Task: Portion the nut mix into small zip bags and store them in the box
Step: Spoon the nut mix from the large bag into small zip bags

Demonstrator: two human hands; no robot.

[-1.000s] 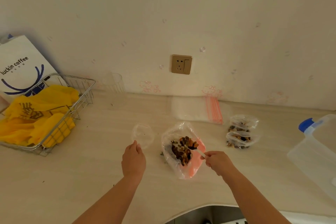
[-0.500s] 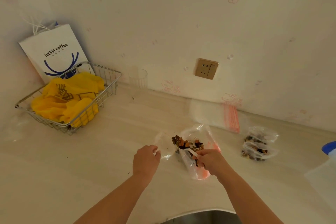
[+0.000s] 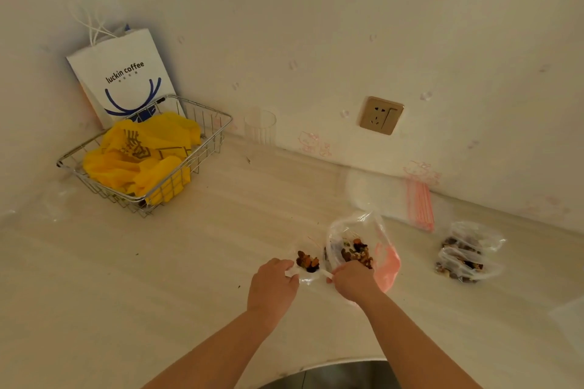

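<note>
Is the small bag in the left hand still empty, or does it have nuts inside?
It has nuts. A dark clump of nut mix lies inside the small bag that the left hand pinches.

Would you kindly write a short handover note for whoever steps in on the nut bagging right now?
Left hand pinches the small zip bag open on the counter.
Right hand grips the white spoon, its load of nuts over that bag.
The big nut mix bag lies open just right of it.
Done: filled small bags piled at the right.
Left: finish and seal this bag, use the empty zip bags by the wall, box everything; the box is barely in view.
</note>
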